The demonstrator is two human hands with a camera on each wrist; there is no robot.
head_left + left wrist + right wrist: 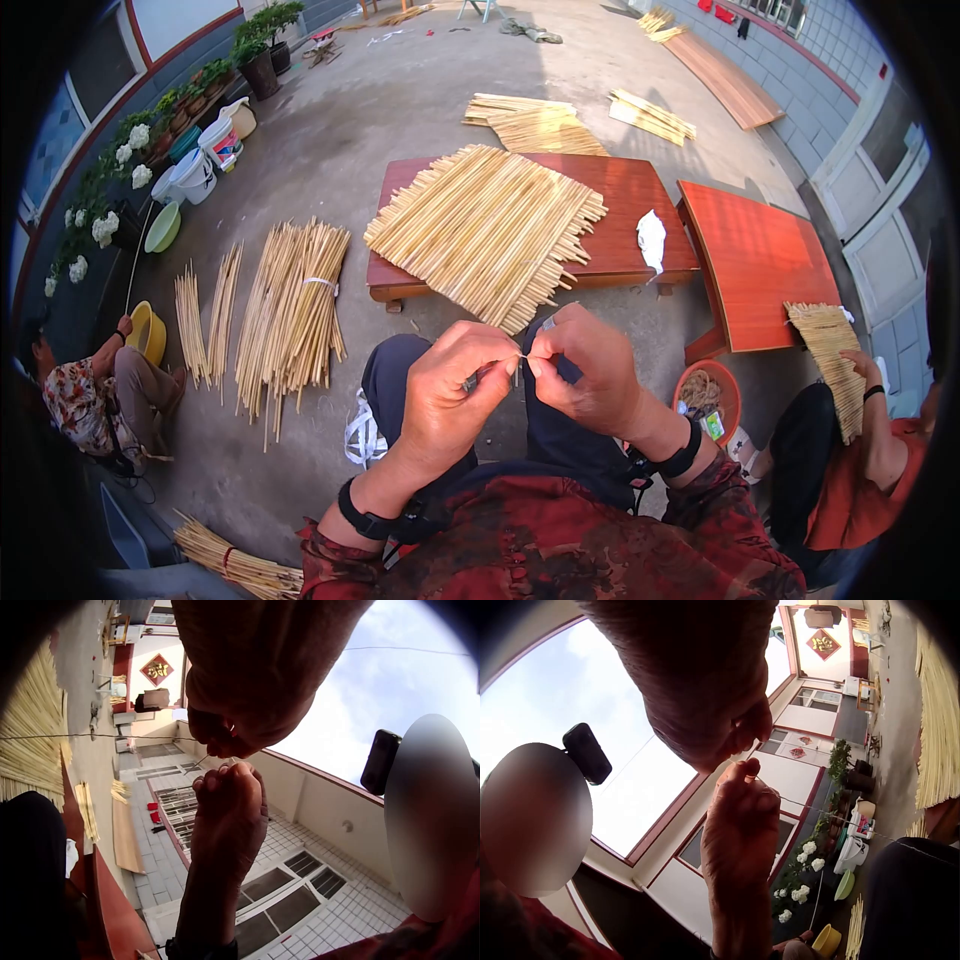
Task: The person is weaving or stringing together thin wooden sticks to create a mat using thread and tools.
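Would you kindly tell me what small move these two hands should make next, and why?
I would guess the left hand and right hand should gently draw the string snug before reaching for the mat, since both pinch it with fingertips close together, while the mat lies on the low table just ahead, untouched by either hand.

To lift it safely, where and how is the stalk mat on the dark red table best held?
Probably grip the stalk mat by its near corner, from the near side, pinched above and below: that corner juts beyond the dark red table, so its underside looks reachable. Take several stalks together; their ends are uneven.
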